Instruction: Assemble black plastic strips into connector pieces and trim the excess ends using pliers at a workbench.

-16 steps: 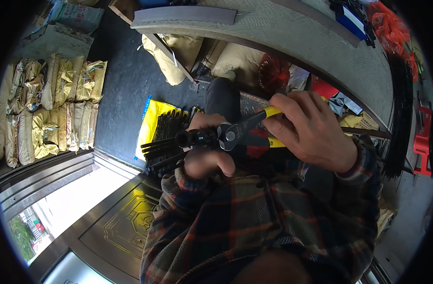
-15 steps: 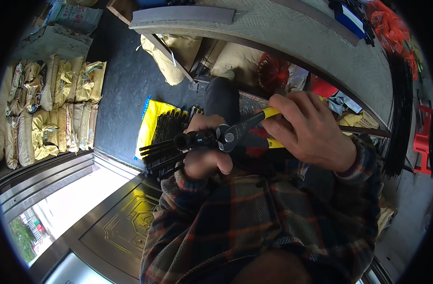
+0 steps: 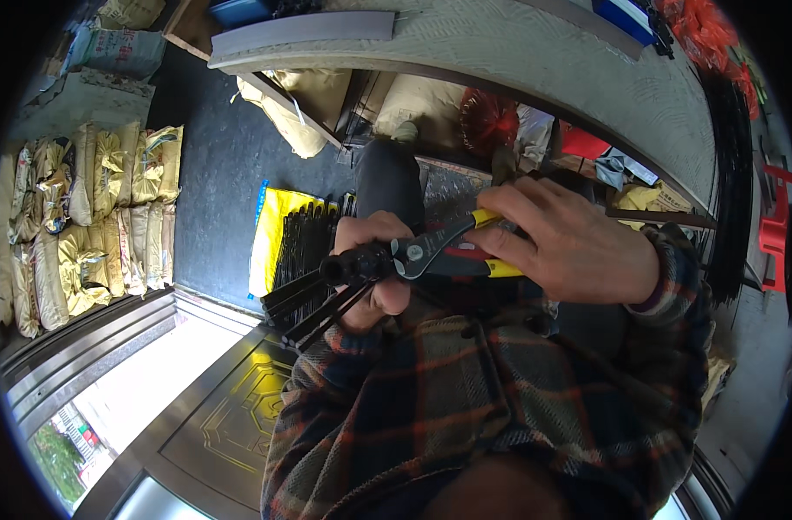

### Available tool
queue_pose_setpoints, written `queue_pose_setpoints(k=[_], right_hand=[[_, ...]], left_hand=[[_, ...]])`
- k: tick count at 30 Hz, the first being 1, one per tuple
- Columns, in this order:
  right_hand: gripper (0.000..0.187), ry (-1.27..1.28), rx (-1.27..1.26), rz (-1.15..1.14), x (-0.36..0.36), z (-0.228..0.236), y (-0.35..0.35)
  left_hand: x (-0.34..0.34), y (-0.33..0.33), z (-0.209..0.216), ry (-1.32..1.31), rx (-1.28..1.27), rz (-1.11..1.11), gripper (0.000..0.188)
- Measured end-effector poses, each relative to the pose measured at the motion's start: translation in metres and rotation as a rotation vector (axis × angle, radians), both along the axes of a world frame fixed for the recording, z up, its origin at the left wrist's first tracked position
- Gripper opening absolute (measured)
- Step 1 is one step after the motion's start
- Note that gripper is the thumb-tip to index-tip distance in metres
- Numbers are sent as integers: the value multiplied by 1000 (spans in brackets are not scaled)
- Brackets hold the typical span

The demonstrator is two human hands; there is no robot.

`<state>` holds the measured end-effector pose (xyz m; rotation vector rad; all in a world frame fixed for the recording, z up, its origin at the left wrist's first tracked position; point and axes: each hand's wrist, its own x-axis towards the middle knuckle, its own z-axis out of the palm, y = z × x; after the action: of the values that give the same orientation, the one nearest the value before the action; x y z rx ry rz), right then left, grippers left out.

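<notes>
Left hand [image 3: 366, 234], center of frame, was closed around a black cylindrical piece [image 3: 370, 262], fingers above and thumb below. Thin black rods [image 3: 305, 303] ran from beside that piece toward lower left; where they met it was hidden, so can't say if all were attached. Right hand [image 3: 578, 247], right of center, was partly curled, holding pliers [image 3: 424, 253] by the upper yellow-ended handle; the lower handle sat just below the thumb, and whether any finger wrapped it couldn't be told. Handles stood apart. The plier head was up against the right end of the black piece; the bite itself was too small and dark to read.

Progress: looked mid-step. Piece was in hand and tool was at it, so set-up seemed done. Handles weren't together, so the squeeze was probably either unfinished or eased off; can't tell which. Letting go of the piece was not yet done. No finished item could be picked out. A pile of black rods [image 3: 308, 238] lay on a yellow sheet [image 3: 273, 225] left of center, out of both hands; worked or unworked, can't tell.

Around: wrapped brown bundles [image 3: 84, 225] at left, a gray bench [image 3: 500, 65] along the top, a red bag [image 3: 491, 117] under it, a red stool [image 3: 773, 230] at far right.
</notes>
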<state>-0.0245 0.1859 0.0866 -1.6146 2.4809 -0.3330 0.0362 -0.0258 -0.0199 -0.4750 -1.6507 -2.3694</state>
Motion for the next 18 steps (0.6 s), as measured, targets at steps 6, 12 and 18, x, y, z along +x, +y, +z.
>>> queue_pose_setpoints(k=[6,12,18], right_hand=[[40,-210,-57,-5,-1,-2,3],[34,-537,-263,55,-24,-14,10],[29,-958,-63,-38,-30,10,3]], left_hand=[[-6,6,25,-79,-68,77,68],[-14,0,37,-290,-90,26,85],[-20,-6,43,-252,-17,-110,75]])
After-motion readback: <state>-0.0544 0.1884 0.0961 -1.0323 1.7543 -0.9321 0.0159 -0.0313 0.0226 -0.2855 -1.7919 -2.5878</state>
